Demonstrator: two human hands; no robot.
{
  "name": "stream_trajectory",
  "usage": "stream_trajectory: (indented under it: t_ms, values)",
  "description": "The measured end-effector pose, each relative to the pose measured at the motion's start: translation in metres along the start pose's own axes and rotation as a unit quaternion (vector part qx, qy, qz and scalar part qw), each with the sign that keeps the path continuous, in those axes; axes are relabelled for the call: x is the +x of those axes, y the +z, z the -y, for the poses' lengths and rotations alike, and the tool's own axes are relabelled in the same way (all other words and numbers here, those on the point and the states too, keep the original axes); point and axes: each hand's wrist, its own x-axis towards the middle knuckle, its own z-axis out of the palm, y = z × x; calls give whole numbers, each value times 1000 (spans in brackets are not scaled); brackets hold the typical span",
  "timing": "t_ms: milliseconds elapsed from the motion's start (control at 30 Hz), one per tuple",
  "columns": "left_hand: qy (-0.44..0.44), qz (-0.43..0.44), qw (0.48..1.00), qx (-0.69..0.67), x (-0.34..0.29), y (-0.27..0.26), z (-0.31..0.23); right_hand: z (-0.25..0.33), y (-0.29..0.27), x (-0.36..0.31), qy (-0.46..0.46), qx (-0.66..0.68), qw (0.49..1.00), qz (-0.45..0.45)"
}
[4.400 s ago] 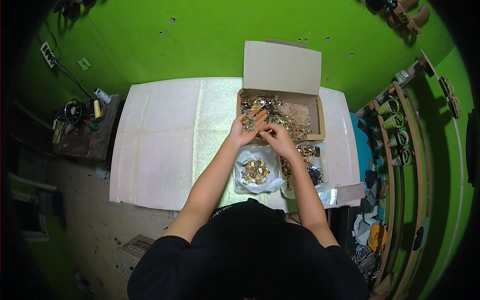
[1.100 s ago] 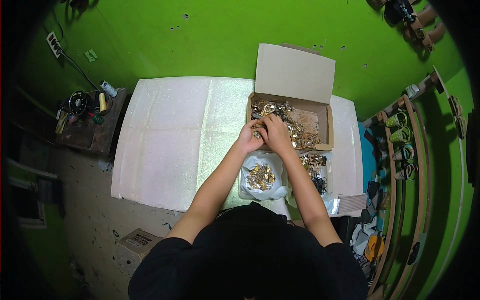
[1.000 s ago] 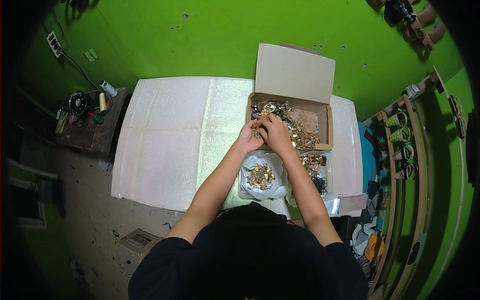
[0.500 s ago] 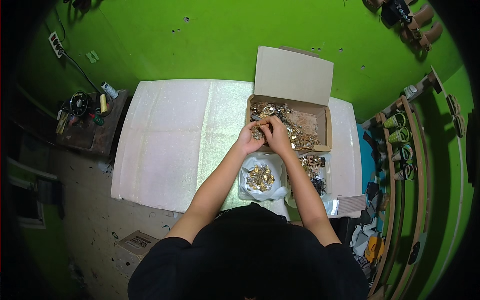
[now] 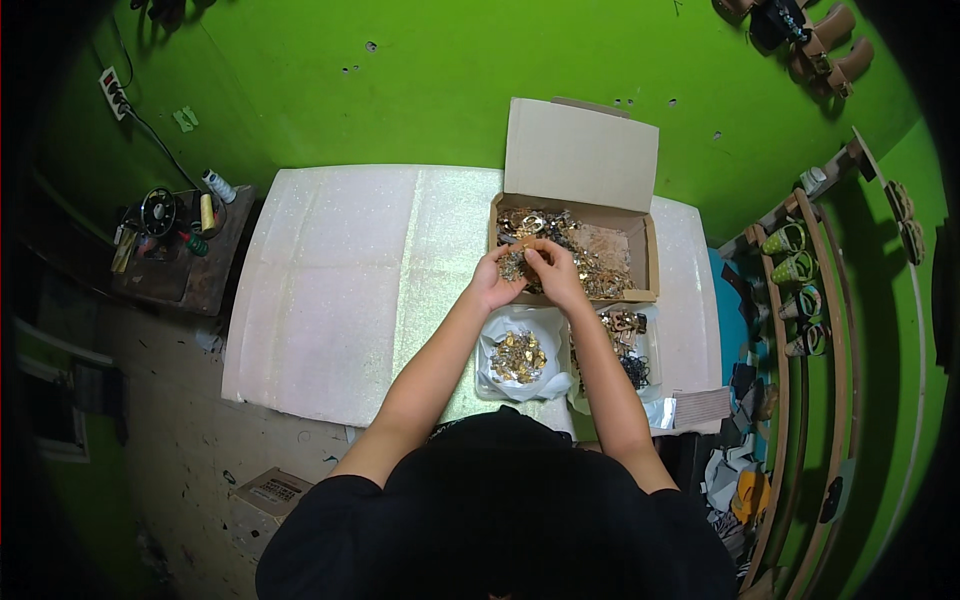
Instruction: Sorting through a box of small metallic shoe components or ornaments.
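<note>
Cupped over the front left of an open cardboard box (image 5: 652, 255), my left hand (image 5: 494, 284) holds a small heap of metal pieces (image 5: 513, 266) in its palm. Thumb and fingers of my right hand (image 5: 557, 273) are pinched together at that heap; what lies between their tips is too small to make out. Inside the box is a jumble of metal fittings (image 5: 606, 272), gold, silver and dark. Nearer me, a container lined with white plastic (image 5: 486, 378) holds gold and silver pieces (image 5: 518, 357). Under my right forearm, a pale tray (image 5: 656, 372) carries buckle-like and black fittings (image 5: 628, 338).
All these containers stand on a table with a shimmering white cover (image 5: 320, 290), against a green wall. A grey-brown ridged piece (image 5: 700, 406) lies at its right front corner. Left is a small dark table (image 5: 165, 265) with thread spools; right, a wooden rack (image 5: 815, 300) with green sandals.
My right fingertips have shifted slightly over the heap in my left palm. The whole view has moved a little; the containers stay where they were on the table.
</note>
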Motion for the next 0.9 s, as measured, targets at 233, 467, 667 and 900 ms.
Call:
stream_trajectory:
  t_ms: [233, 467, 667, 900]
  values:
    - [-8, 104, 994, 40, -9, 17, 4, 9, -2, -29, 102, 258, 955, 107]
    - [-41, 129, 990, -44, -12, 18, 1, -8, -16, -63, 140, 153, 975, 84]
    - [-20, 108, 993, -30, -14, 25, 6, -24, -30, -88, 115, -16, 988, 105]
    - [-19, 120, 992, -25, -15, 23, 4, -15, -29, -98, 116, -191, 965, 134]
